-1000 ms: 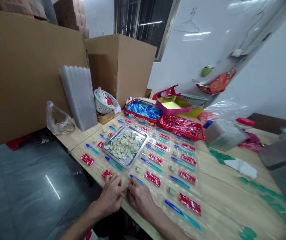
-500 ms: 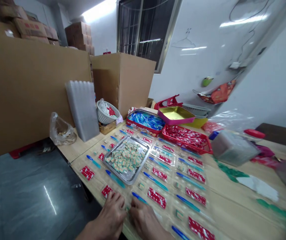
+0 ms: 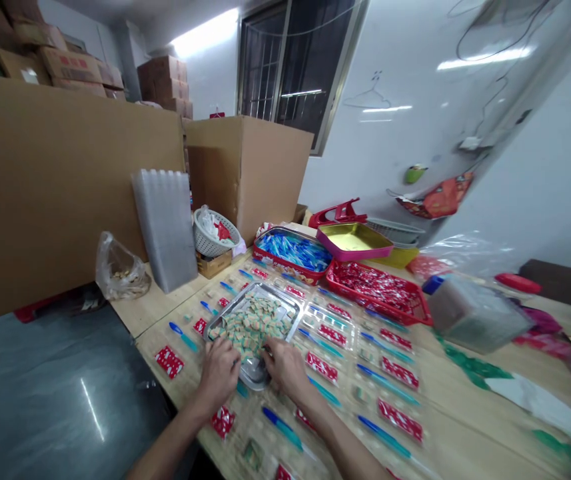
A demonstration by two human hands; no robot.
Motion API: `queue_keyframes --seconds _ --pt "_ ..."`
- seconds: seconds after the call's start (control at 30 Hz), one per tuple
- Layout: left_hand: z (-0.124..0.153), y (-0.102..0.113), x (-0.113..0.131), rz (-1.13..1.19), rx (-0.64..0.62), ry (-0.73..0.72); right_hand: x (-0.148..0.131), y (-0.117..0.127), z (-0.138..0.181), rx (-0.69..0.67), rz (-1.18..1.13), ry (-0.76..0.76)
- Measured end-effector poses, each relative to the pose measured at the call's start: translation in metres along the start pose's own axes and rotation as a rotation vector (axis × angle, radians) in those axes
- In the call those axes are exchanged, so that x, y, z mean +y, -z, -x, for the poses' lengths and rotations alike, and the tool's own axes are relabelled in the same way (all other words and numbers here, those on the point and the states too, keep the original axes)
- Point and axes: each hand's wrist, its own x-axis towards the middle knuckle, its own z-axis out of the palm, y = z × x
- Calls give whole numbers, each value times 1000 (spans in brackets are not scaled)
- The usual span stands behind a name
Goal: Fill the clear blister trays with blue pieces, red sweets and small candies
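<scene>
My left hand (image 3: 219, 368) is at the near left edge of a metal tray (image 3: 256, 380), its fingers bent down onto the small beige-and-green pieces (image 3: 252, 320) heaped there. At the tray's near right edge, my right hand (image 3: 286, 363) has its thumb and fingers drawn together among the pieces. Both hands look closed; whatever their fingertips hold is hidden. Clear plastic blister trays around them carry blue pens (image 3: 282, 427), red packets with white spots (image 3: 224, 421) and small green-and-beige pieces (image 3: 252, 455).
Behind the metal tray stand a tin of blue pens (image 3: 292, 248) and a red basket of red packets (image 3: 375, 290). An open gold-lined tin (image 3: 355, 239) sits behind them. Stacked clear plastic trays (image 3: 166, 230) and a plastic bag (image 3: 122, 273) stand on the left.
Both hands have moved forward from the blister trays at the near table edge to the metal tray of pieces. The camera view has shifted slightly.
</scene>
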Motion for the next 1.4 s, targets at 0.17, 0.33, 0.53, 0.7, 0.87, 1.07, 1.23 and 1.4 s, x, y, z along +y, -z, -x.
queue_keyframes --seconds 0.17,0.33,0.53,0.7,0.87,1.07,1.23,1.4 --pt "-34 -11 -10 -102 -129 -41 -3 -19 -10 -25 126 -63" --pt "-33 -13 -12 -153 -182 -59 -4 -18 -4 4 69 -28" --pt "-34 -8 -13 -150 -234 -83 -2 -17 -1 50 -104 -14" --pt "-37 -9 -13 -142 -243 -106 0 -20 0 73 -224 5" --pt "-38 -11 -15 -130 -256 -107 -1 -19 2 41 -225 12" --pt "-37 -13 -10 -16 -178 -92 2 -26 4 71 -281 50" --pt "-37 -15 -3 -42 -220 -78 4 -29 3 112 -325 34" --pt "-37 -17 -2 -65 -239 -75 7 -26 1 132 -382 -12"
